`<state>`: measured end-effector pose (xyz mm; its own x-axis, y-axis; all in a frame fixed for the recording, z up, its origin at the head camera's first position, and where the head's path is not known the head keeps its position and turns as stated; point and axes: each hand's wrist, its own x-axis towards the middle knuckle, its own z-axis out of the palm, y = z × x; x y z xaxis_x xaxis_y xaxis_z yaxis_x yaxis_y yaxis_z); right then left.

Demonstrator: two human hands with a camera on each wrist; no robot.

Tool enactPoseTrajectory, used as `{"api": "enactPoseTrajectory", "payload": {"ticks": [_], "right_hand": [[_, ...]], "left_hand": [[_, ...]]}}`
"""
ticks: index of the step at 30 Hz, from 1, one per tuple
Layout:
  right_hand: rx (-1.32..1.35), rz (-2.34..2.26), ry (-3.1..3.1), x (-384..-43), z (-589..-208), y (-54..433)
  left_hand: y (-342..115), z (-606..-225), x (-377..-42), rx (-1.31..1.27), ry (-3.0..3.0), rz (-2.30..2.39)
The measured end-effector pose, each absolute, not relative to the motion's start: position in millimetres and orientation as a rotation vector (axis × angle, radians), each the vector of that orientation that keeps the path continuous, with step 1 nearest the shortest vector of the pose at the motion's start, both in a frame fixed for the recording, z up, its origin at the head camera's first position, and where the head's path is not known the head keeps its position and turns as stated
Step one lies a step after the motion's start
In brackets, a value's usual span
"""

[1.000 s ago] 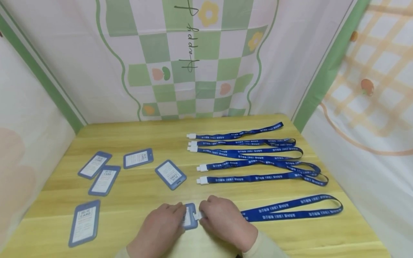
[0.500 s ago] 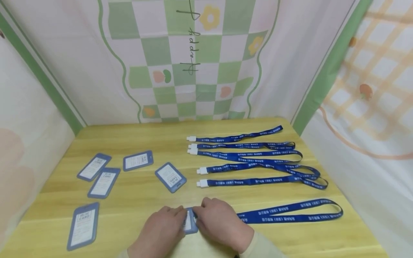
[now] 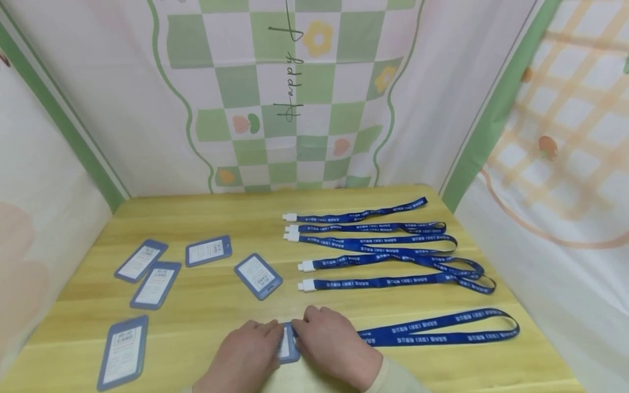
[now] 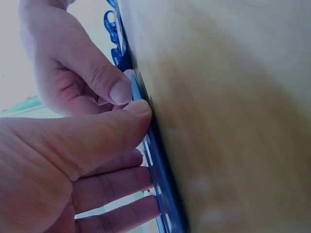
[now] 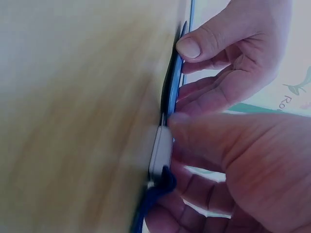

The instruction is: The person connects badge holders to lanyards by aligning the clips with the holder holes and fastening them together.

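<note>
Near the table's front edge, my left hand [image 3: 243, 355] holds a blue-framed ID card holder [image 3: 291, 352], its fingers and thumb at the holder's edges. My right hand [image 3: 334, 346] is at the slotted end of the same holder, pinching the white plastic clip [image 5: 161, 153] of a blue lanyard [image 3: 432, 339]. The head view has that clip hidden under the right fingers. In the right wrist view the clip lies against the holder's end, the right thumb at their meeting point. From there the lanyard's loop stretches rightward along the table.
On the left of the wooden table [image 3: 196, 300] lie several more card holders, among them one near the middle [image 3: 257, 276]. Several blue lanyards [image 3: 378, 282] with white clips are laid out in rows at the right back. Printed curtains [image 3: 128, 109] stand around the table.
My right hand has shifted left, closer to the left hand. The white clip, visible between hand and holder a second ago, is now covered by the right fingers. The head view has tilted slightly up.
</note>
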<state>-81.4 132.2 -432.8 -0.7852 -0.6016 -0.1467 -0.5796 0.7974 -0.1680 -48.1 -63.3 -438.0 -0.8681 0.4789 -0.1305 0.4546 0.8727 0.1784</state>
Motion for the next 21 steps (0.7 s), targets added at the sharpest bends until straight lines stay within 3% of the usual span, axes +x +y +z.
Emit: {"api": "enactPoseTrajectory", "payload": {"ticks": [21], "right_hand": [[-0.896,-0.252,2.826,-84.7,-434.1,130.5]], "left_hand": [[-63.6,-439.5,-50.4,0.778,2.879,0.176]]}}
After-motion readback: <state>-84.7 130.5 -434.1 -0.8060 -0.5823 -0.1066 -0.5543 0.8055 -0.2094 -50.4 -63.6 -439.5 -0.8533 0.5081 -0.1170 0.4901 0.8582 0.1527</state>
